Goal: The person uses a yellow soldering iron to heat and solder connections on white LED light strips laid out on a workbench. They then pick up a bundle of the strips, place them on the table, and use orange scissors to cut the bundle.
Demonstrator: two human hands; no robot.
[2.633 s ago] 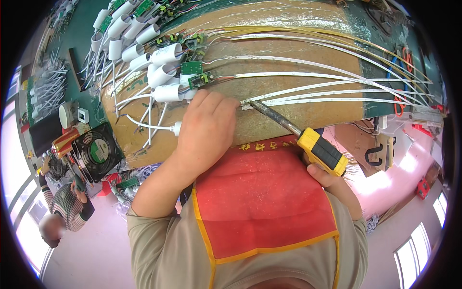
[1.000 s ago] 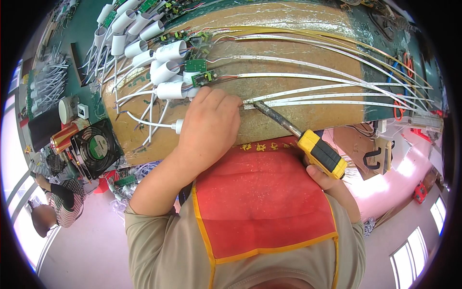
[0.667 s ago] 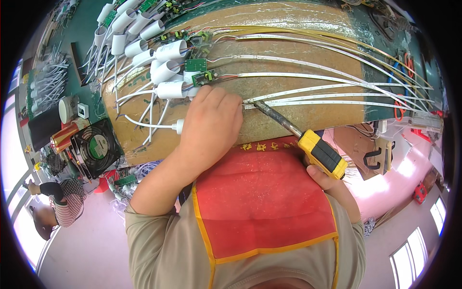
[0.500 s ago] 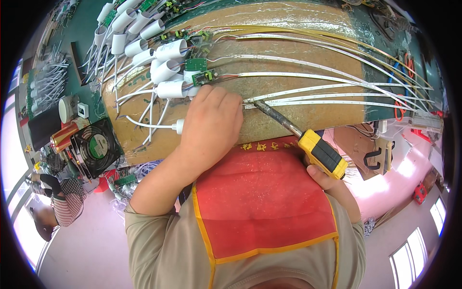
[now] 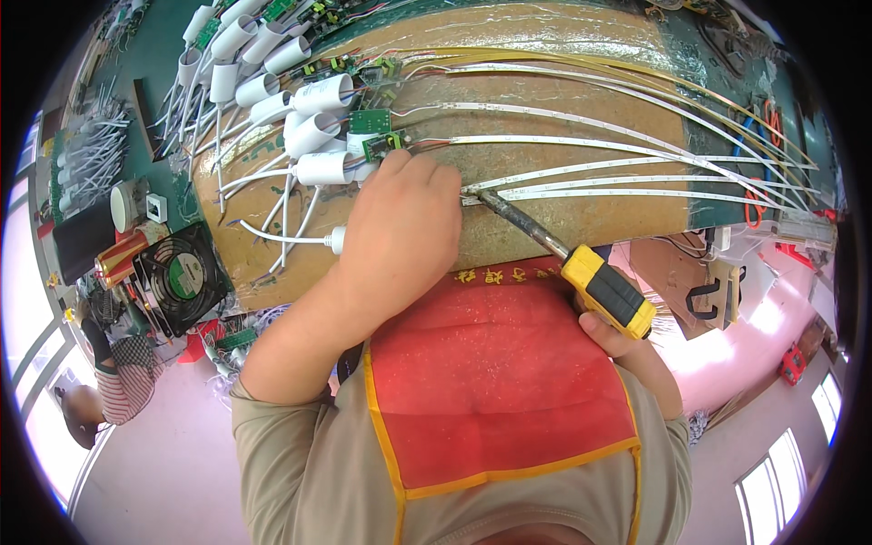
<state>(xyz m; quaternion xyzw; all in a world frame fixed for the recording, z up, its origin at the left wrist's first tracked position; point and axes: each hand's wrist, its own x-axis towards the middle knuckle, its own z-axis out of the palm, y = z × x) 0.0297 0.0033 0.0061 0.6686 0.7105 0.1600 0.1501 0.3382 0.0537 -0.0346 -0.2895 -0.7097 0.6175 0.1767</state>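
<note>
My left hand (image 5: pixel 406 218) is closed above the brown work board, its fingers curled down out of sight, so what they pinch is hidden. A white cable end (image 5: pixel 338 240) pokes out beside its wrist. My right hand (image 5: pixel 610 336) grips a soldering iron (image 5: pixel 607 289) with a yellow and black handle; mostly the thumb side shows. The iron's metal tip reaches the near ends of white LED strips (image 5: pixel 581 193), just right of my left fingertips. Above my left hand lie white plastic tubes (image 5: pixel 322 169) and a green circuit board (image 5: pixel 371 122) wired to another strip.
A brown board (image 5: pixel 563 100) covers much of the green bench. More white tubes with cords (image 5: pixel 234 38) crowd the upper left. A black fan (image 5: pixel 182 278) stands at the left edge. Orange-handled tools (image 5: pixel 756 207) lie right. Another person (image 5: pixel 123 386) is at lower left.
My left hand has shifted very slightly to the right and up. The soldering iron stays almost still. The other person's arm and head have moved a little.
</note>
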